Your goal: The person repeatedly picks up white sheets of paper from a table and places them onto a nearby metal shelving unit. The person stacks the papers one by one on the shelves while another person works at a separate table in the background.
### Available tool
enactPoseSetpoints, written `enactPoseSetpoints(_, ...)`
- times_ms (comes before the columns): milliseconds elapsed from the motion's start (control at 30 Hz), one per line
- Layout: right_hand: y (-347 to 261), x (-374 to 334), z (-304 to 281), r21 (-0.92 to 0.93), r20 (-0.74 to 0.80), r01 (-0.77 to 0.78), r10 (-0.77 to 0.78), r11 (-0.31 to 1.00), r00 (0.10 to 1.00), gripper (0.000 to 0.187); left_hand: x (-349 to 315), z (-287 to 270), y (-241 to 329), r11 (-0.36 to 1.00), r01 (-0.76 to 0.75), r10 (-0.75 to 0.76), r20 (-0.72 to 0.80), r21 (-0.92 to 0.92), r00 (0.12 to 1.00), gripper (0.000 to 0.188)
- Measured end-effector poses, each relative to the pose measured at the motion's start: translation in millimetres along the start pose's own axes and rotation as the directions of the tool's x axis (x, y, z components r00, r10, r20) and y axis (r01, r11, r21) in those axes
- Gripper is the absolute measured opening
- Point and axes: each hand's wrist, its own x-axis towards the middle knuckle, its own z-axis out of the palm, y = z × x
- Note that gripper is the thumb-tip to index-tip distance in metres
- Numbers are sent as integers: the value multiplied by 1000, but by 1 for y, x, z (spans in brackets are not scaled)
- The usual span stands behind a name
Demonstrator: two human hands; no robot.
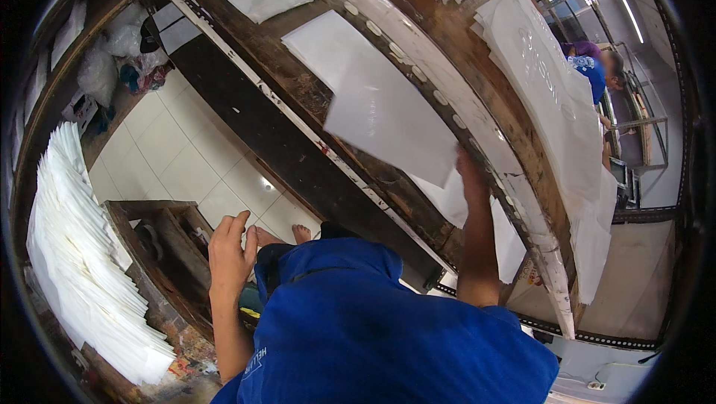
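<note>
My right hand (470, 169) reaches forward over the long wooden table and grips the right corner of a thin white plastic sheet (388, 124). The sheet is a little blurred and overlaps another white sheet (321, 42) lying on the wood. Its far side spreads flat from my fingers, which are partly hidden by blur. Low at my left side, my left hand (231, 247) holds nothing, its fingers loosely bent and apart. Beside it stands a wooden box-like stand (160, 217), and farther left a tall fanned stack of white sheets (86, 255).
A long pale rail (418, 53) with slots runs along the table. Beyond it lie overlapping printed white sheets (544, 83). A dark board (253, 113) edges the near side, above the tiled floor (183, 143). Clear plastic bags (101, 72) sit far left. Another person (593, 68) is at the far right.
</note>
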Motion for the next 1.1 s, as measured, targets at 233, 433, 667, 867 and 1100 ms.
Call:
enactPoseSetpoints(233, 82, -6, -108, -646, -63, -327, 378, 690, 924, 57, -5, 39, -5, 1000, 26, -27, 45, 11, 999, 24)
enactPoseSetpoints(433, 92, -21, -123, -765, -144, -379, 435, 521, 889, 70, 0, 52, 19, 1000, 25, -23, 118, -15, 993, 23)
enactPoseSetpoints(667, 72, -22, -116, -813, -144, -436, 590, 387, 794, 71, 1, 57, 20, 1000, 18, -20, 111, 18, 994, 25)
enactPoseSetpoints(867, 127, -4, -155, -898, 350, 427, -414, 106, 840, 46, -4, 59, 20, 998, 51, -54, 103, 28, 993, 24)
enactPoseSetpoints(1100, 62, 1, -77, -708, 119, 314, -331, 633, 936, 31, -10, 53, 23, 997, 58, -60, 42, 51, 997, 24)
